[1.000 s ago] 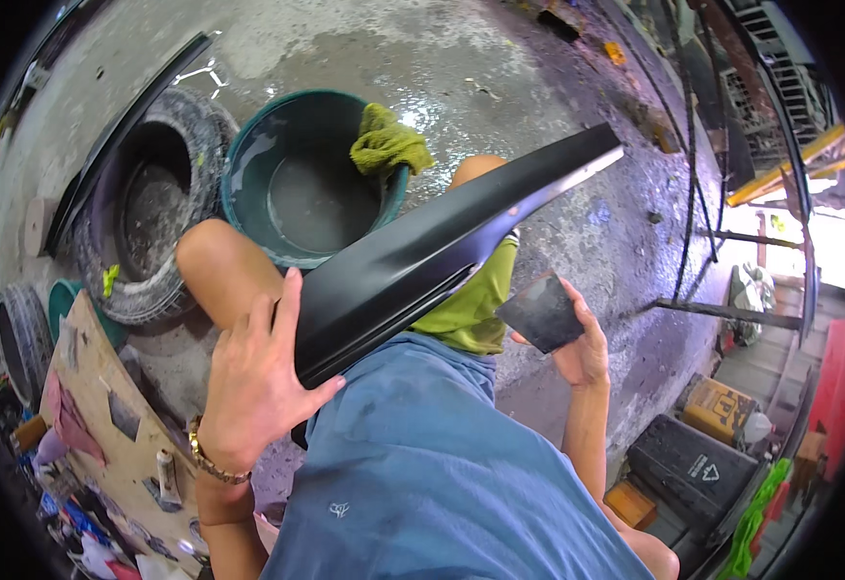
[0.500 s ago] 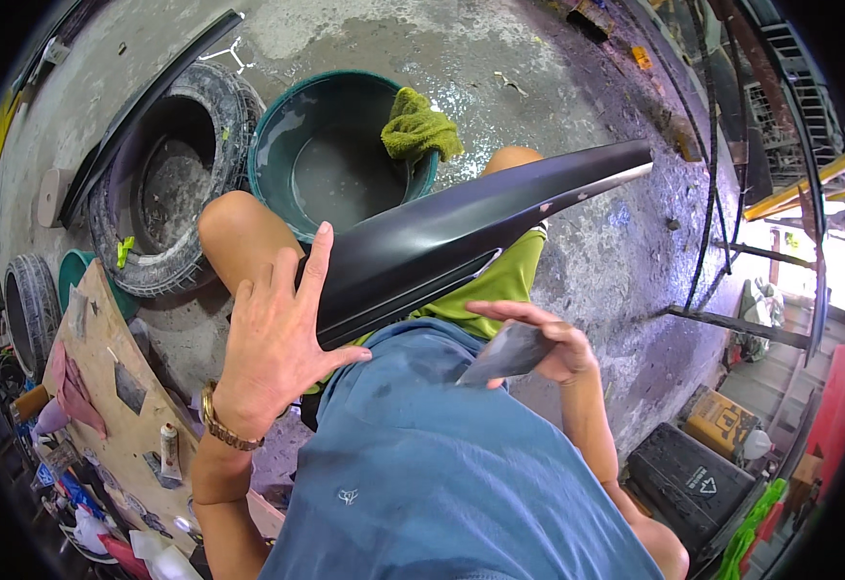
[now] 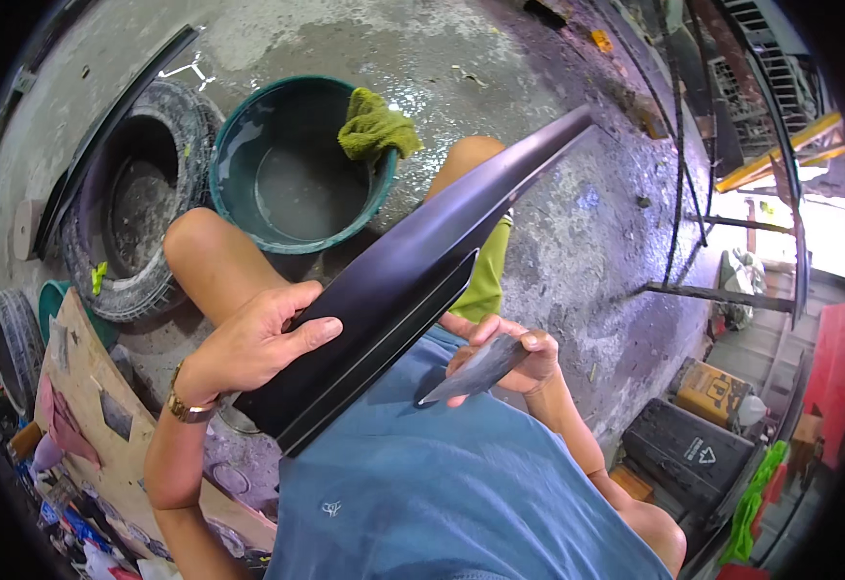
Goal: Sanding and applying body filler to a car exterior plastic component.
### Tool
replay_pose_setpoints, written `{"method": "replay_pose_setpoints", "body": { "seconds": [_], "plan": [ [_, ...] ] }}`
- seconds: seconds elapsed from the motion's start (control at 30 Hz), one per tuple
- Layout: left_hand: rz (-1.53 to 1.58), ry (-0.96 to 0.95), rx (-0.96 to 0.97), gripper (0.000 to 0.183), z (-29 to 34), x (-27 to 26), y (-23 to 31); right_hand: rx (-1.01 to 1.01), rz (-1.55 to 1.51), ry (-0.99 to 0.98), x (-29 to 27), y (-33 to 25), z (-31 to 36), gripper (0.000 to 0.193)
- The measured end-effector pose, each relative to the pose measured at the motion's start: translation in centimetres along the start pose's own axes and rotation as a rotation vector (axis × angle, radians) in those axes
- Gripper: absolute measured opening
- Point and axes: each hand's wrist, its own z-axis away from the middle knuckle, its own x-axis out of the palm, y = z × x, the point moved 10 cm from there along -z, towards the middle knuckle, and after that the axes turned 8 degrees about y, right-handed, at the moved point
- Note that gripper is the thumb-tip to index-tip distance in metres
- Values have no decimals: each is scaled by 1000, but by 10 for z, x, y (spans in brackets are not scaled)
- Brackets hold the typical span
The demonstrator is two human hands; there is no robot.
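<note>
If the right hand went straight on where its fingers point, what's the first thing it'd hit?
Probably the near edge of the black panel, just up and left of the right hand in the picture. Depth is unclear, so it might pass under that edge instead.

Left hand grips a black panel, right hand a grey sheet.

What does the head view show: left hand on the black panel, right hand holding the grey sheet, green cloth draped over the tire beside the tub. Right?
Cloth location is wrong: the green cloth hangs over the rim of the tub, not the tire, per the head view. Rest stands: left hand on the black panel, right hand holding the grey sheet.
</note>
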Motion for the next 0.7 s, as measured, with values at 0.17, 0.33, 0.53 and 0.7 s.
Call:
{"method": "replay_pose_setpoints", "body": {
  "seconds": [0.17,0.33,0.53,0.7],
  "plan": [
    [-267,71,190,30,-11,14,69,-136,-72,-18,18,-27,5,51],
    [-158,162,184,22,-37,16,75,-314,-195,-19,6,-64,1,57],
    [182,426,284,24,-60,1,79,-384,-152,-39,12,-99,-1,61],
    [59,617,363,29,-70,-34,90,-359,-195,21,3,-87,-9,62]
  ]
}}
